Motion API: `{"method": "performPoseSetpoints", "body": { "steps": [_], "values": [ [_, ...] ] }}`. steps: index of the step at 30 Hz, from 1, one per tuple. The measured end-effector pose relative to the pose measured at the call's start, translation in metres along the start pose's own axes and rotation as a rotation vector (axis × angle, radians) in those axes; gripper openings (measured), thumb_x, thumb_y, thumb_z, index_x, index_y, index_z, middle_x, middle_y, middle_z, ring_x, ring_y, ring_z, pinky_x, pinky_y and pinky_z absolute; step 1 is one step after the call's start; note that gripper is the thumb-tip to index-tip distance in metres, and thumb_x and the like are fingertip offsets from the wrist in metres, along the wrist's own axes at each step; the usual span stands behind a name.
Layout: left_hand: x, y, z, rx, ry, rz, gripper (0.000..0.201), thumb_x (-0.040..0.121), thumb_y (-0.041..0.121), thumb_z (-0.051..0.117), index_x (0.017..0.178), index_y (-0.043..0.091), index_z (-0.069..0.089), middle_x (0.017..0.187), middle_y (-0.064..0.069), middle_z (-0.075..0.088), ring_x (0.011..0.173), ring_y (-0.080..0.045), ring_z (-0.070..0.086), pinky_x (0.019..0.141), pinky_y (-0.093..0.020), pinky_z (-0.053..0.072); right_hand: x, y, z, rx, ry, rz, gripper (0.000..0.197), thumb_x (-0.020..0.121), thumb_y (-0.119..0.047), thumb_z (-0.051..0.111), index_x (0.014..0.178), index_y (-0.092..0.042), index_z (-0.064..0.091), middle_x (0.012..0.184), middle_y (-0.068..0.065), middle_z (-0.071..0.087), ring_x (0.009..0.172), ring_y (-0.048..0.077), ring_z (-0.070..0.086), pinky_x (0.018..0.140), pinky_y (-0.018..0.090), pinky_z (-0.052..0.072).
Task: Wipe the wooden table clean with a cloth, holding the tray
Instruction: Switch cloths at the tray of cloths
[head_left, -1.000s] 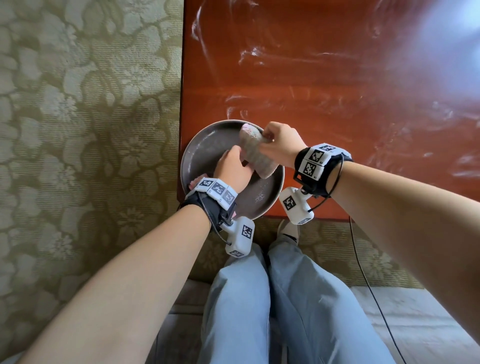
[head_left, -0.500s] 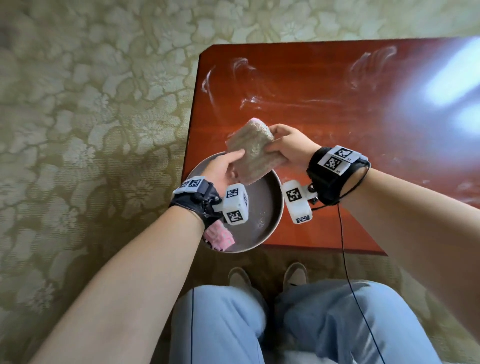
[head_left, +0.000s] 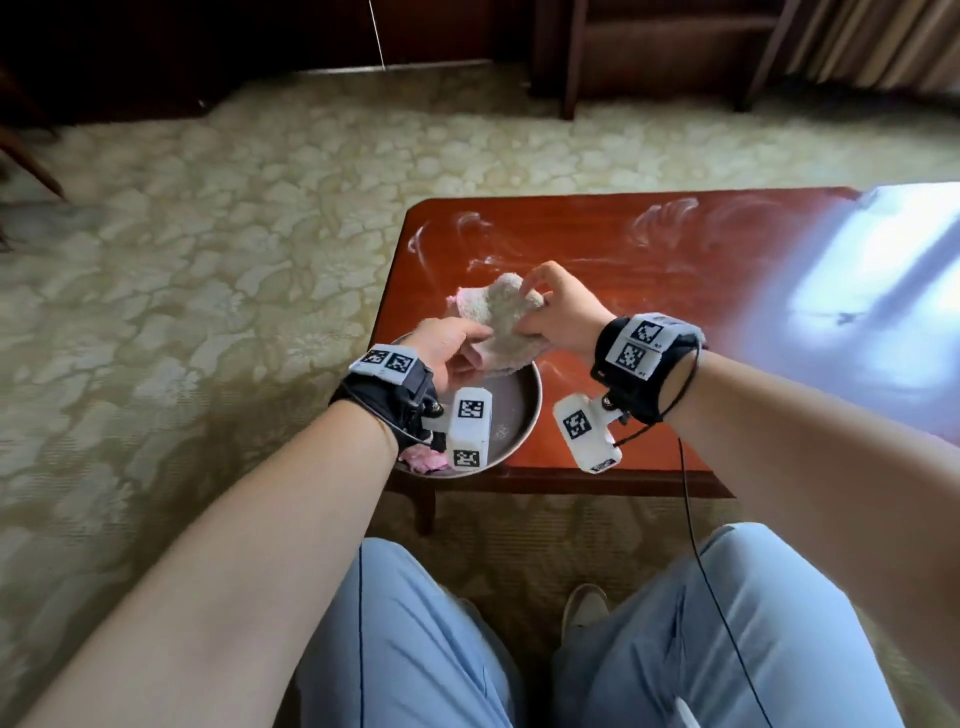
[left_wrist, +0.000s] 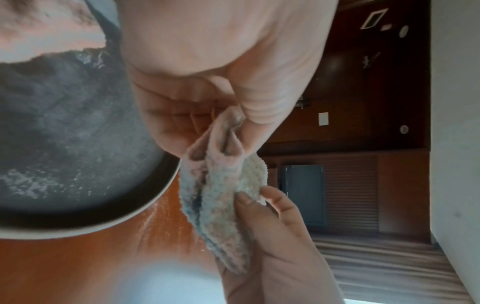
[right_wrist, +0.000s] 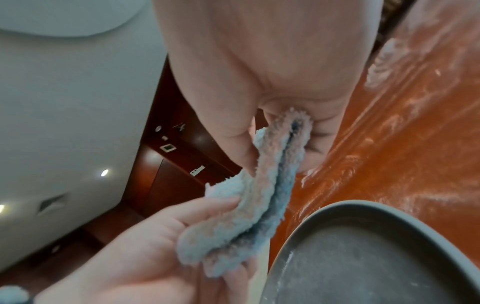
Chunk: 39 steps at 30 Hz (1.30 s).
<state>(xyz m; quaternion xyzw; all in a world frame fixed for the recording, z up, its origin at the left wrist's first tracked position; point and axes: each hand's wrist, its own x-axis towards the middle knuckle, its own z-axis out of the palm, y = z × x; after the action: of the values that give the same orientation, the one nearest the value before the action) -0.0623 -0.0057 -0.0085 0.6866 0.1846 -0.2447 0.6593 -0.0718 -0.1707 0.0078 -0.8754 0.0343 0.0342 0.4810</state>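
Raised off the round grey tray (head_left: 524, 410), terry cloth (head_left: 506, 317) pinched between left hand (head_left: 447, 348) and right hand (head_left: 563, 312), likely refolding for a cleaner wiping face.

The tray (head_left: 524, 415) fills the table (head_left: 649, 415) near corner; the tabletop to its right lies bare.

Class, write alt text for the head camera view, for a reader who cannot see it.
Both hands hold a folded beige cloth above a round grey tray at the near left corner of a red-brown wooden table: the left hand grips its lower edge, the right hand pinches its top. White powdery smears streak the tabletop, and a pink cloth lies in the tray.
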Motion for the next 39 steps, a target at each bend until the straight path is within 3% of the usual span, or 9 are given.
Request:
{"method": "performPoseSetpoints", "body": {
  "steps": [4,9,14,20,24,27,31,35,39],
  "values": [
    [-0.041,0.007,0.001,0.061,-0.006,0.064,0.017,0.090,0.010,0.066,0.074,0.011,0.059,0.039,0.000,0.053,0.053,-0.016,0.052,0.057,-0.027,0.045,-0.039,-0.024,-0.013,-0.335,-0.065,-0.115,0.021,0.073,-0.009,0.072,0.074,-0.027,0.060,0.074,-0.009,0.059,0.067,0.014,0.054,0.051,0.021,0.040],
    [-0.092,0.016,0.009,0.037,-0.059,0.135,0.012,0.094,0.014,0.062,0.082,0.013,0.061,0.054,-0.003,0.063,0.052,-0.015,0.060,0.045,-0.022,0.049,-0.085,-0.048,-0.029,-0.433,-0.065,-0.165,0.007,0.080,-0.017,0.069,0.085,-0.021,0.073,0.084,-0.004,0.069,0.077,0.016,0.063,0.061,0.023,0.049],
    [-0.145,0.021,0.025,-0.018,-0.149,0.200,0.018,0.095,0.017,0.057,0.106,0.007,0.066,0.098,-0.019,0.071,0.080,-0.030,0.074,0.067,-0.043,0.060,-0.132,-0.066,-0.039,-0.360,-0.129,-0.144,0.046,0.084,-0.055,0.065,0.089,-0.010,0.070,0.081,0.006,0.067,0.067,0.017,0.057,0.059,0.027,0.043],
    [-0.179,0.012,0.034,0.037,-0.206,0.216,0.031,0.090,0.042,0.056,0.082,0.013,0.067,0.082,-0.010,0.065,0.075,-0.027,0.065,0.089,-0.045,0.054,-0.166,-0.063,-0.063,-0.552,0.009,-0.263,0.005,0.079,-0.010,0.062,0.074,-0.010,0.062,0.077,0.010,0.065,0.072,0.028,0.058,0.054,0.029,0.041],
    [-0.180,0.009,0.033,-0.026,-0.127,0.140,0.060,0.089,0.064,0.052,0.107,0.007,0.060,0.095,-0.016,0.064,0.084,-0.036,0.070,0.091,-0.054,0.053,-0.176,-0.053,-0.082,-0.639,0.013,-0.327,0.014,0.081,0.000,0.052,0.077,-0.009,0.063,0.078,0.008,0.066,0.075,0.028,0.060,0.056,0.028,0.043],
    [-0.183,0.007,0.037,-0.147,-0.244,0.049,0.070,0.094,0.068,0.037,0.117,0.004,0.057,0.101,-0.027,0.066,0.082,-0.041,0.069,0.084,-0.051,0.056,-0.173,-0.047,-0.091,-0.585,0.027,-0.430,0.027,0.082,0.003,0.056,0.097,-0.013,0.073,0.099,0.005,0.070,0.087,0.023,0.061,0.068,0.025,0.042],
    [-0.177,0.002,0.046,-0.314,-0.432,-0.006,0.057,0.102,0.050,0.034,0.115,0.003,0.063,0.103,-0.021,0.069,0.080,-0.030,0.068,0.077,-0.040,0.056,-0.165,-0.040,-0.086,-0.492,0.013,-0.504,0.032,0.073,0.002,0.073,0.100,-0.015,0.076,0.118,0.005,0.062,0.104,0.019,0.057,0.091,0.033,0.049],
    [-0.156,0.002,0.052,-0.383,-0.383,0.017,0.032,0.092,0.015,0.042,0.113,-0.003,0.059,0.105,-0.016,0.064,0.080,-0.021,0.066,0.071,-0.031,0.059,-0.153,-0.030,-0.079,-0.425,0.039,-0.430,0.031,0.085,-0.003,0.066,0.111,-0.017,0.073,0.136,0.011,0.051,0.132,0.020,0.043,0.100,0.030,0.041],
    [-0.128,0.004,0.055,-0.363,-0.287,0.161,0.020,0.082,0.002,0.052,0.101,0.006,0.057,0.084,-0.017,0.063,0.064,-0.024,0.057,0.056,-0.028,0.046,-0.136,-0.029,-0.074,0.009,-0.039,-0.044,0.029,0.095,-0.006,0.049,0.114,-0.015,0.069,0.110,0.012,0.063,0.079,0.012,0.063,0.073,0.033,0.059]
  ]
}}
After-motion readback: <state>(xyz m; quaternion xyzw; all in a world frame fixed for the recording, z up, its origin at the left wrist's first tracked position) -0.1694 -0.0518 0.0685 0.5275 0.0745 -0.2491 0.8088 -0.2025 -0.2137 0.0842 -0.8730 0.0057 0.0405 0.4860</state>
